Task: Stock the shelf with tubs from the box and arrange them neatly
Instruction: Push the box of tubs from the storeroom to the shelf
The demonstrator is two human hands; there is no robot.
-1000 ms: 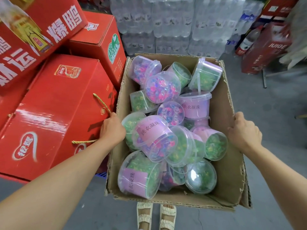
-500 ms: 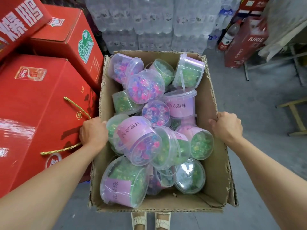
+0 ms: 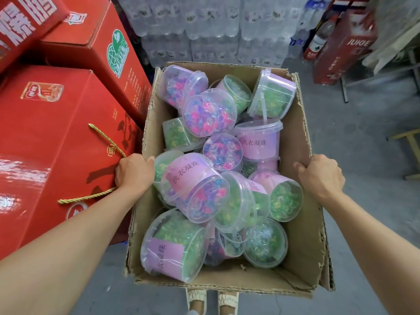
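An open cardboard box (image 3: pixel 302 251) hangs in front of me above the floor, held by both side walls. My left hand (image 3: pixel 134 172) grips its left rim. My right hand (image 3: pixel 321 175) grips the right rim. Inside lie several clear plastic tubs with purple labels, jumbled on their sides. Some hold green beads, like the tub (image 3: pixel 172 244) at the near left. Others hold pink and blue beads, like the tub (image 3: pixel 197 187) in the middle. No shelf is in view.
Stacked red gift cartons (image 3: pixel 52 137) with gold cord handles stand close on the left, almost touching the box. Shrink-wrapped packs of water bottles (image 3: pixel 204 26) fill the back. A red juice carton (image 3: pixel 345 46) stands at the back right. Grey floor (image 3: pixel 363 123) lies open to the right.
The box and both hands have shifted left in view, then slightly right again. The red cartons moved towards the left edge and more floor shows on the right. Both grips are unchanged.
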